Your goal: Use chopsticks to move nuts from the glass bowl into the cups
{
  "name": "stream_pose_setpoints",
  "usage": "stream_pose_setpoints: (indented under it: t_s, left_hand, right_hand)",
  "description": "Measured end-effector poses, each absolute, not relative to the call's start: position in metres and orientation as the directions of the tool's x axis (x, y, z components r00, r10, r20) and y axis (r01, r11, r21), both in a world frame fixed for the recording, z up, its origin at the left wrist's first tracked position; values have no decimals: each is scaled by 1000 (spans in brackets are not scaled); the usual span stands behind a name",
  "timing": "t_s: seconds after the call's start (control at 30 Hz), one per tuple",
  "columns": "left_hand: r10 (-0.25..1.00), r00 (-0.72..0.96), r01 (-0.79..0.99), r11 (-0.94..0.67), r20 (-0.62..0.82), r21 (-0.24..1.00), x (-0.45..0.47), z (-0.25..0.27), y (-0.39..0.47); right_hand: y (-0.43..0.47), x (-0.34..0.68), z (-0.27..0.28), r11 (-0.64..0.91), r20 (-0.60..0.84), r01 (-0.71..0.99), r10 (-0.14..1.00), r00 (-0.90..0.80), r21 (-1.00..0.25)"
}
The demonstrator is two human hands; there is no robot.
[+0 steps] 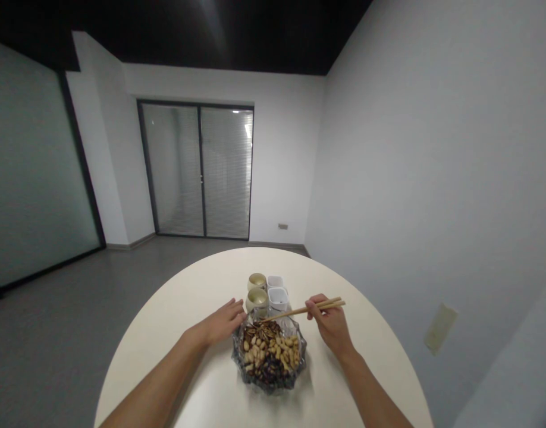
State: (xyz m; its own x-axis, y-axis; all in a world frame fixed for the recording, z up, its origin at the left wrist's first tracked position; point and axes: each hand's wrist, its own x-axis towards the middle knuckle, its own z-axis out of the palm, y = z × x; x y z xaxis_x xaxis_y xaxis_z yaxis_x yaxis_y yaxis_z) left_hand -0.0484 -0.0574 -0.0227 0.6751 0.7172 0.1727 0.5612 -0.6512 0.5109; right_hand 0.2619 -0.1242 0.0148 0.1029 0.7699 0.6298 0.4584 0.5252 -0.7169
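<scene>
My right hand (329, 326) is closed around a pair of wooden chopsticks (295, 311), whose tips reach left over the back of a clear, faceted dish (303, 351). That dish holds separate portions: brown elongated nuts (264, 331) at the back, pistachios (255, 352) on the left, peanuts (285, 351) on the right and a dark portion (272, 371) in front. Whether the tips grip a piece is too small to tell. My left hand (226, 321) lies open at the dish's left edge, fingers outstretched, holding nothing.
Behind the dish stand two yellowish-green cups (257, 300) and two white square cups (278, 298). Everything rests on a round cream table (201, 386). A white wall (433, 178) runs along the right, and glass doors (197, 172) are at the back.
</scene>
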Motion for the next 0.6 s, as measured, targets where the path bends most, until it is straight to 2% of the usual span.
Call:
stream_pose_setpoints:
  t_s: [0.27,0.6]
  left_hand:
    - [717,674,567,-657,178,497,-48,-24,-58]
    - [721,671,561,-647,175,517,-48,-28,-55]
  right_hand:
    - [-119,266,8,506,610,399,769,193,-765]
    - [-120,266,10,507,608,395,772,187,-766]
